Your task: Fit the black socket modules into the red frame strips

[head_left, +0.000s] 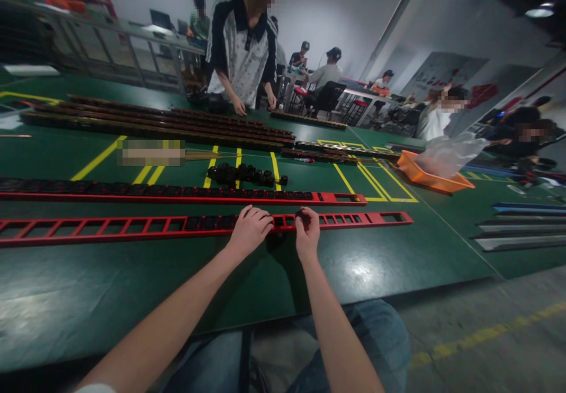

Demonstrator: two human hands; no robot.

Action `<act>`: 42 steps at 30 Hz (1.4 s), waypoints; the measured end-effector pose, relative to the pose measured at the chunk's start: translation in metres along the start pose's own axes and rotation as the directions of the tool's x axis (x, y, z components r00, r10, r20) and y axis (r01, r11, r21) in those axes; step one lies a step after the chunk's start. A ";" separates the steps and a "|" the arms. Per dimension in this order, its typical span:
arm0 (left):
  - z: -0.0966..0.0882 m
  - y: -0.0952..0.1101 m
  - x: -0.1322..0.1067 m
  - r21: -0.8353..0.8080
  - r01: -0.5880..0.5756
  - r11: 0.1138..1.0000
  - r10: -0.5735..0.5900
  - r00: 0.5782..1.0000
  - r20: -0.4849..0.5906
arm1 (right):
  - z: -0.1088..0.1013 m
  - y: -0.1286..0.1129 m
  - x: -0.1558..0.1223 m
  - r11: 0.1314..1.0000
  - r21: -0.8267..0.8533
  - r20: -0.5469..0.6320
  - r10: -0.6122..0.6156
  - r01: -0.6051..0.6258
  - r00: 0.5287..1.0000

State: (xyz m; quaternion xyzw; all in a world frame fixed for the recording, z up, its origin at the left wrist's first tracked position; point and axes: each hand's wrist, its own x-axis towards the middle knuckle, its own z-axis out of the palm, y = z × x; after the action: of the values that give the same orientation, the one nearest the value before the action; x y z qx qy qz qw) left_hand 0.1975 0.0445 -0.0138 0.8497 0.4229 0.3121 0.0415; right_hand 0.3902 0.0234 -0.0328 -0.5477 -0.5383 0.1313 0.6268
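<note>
A long red slotted rail (110,226) lies across the green table in front of me. Some of its slots near the middle hold black socket modules (207,222). My left hand (250,229) rests on the rail with its fingers curled over the near edge. My right hand (306,231) is closed in a pinch on a small black module (300,212) at a slot of the same rail. A second red rail (186,195), filled with black modules along most of its length, lies just behind. A loose pile of black modules (245,174) sits beyond that.
Dark long rails (154,121) are stacked at the far side, where a standing person (243,45) works. An orange tray (431,177) with a clear bag is at the right. Grey and blue strips (522,228) lie at the far right. Other people sit in the background.
</note>
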 end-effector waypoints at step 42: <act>-0.001 0.001 -0.001 -0.010 0.018 1.000 -0.018 1.000 0.001 | 0.010 -0.004 -0.006 0.925 -0.206 0.441 -0.203 0.319 0.874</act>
State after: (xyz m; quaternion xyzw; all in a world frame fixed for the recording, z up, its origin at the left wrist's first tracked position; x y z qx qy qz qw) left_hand 0.1970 0.0426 -0.0134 0.8459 0.4290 0.3132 0.0487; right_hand 0.3782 0.0225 -0.0349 -0.5101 -0.7404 0.0819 0.4300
